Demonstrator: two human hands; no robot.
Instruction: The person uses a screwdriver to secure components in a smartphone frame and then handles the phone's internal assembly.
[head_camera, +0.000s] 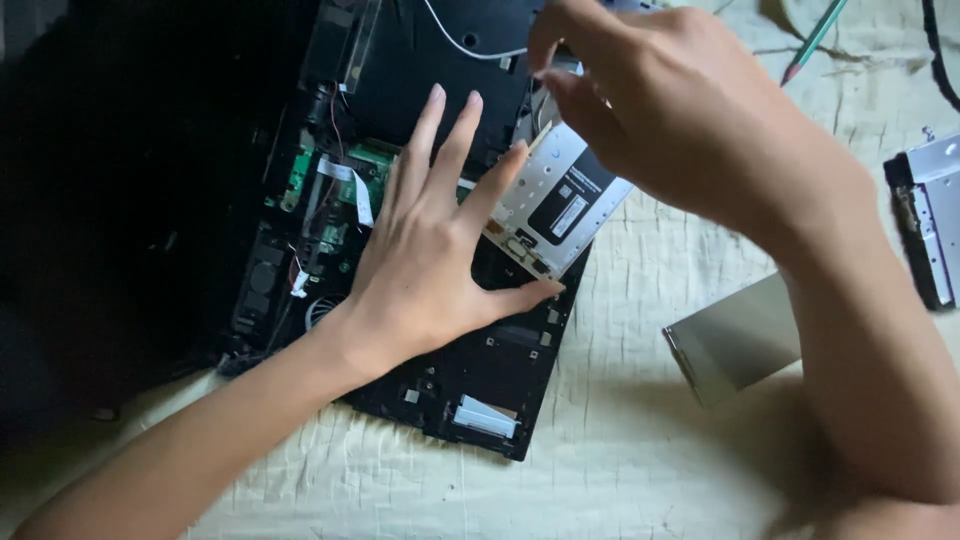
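Carefully now: keep the left hand (430, 260) flat, fingers spread wide and gripping nothing, palm pressing on the opened black plastic laptop base (470, 385) so the chassis cannot slide on the wrinkled cream cloth (620, 440). Leave the index and middle fingertips short of the green circuit board (372, 160) and its thin white ribbon cable (345, 180); no pressure there. Work the silver metal drive with the dark label (565, 205) with the right hand (650, 110) only, whose thumb and forefinger are pinched together at the drive's upper edge, apparently on a small part; hard to tell exactly what from here. Note the drive lying tilted, one end over the chassis, the other past its right edge. Move it along its own line rather than prying upward. Watch the white wire (465, 45) looping just above. Ignore the flat grey metal plate (735, 340), the silver bracket (930, 215) and the green pencil (815, 40), all well clear to the right.
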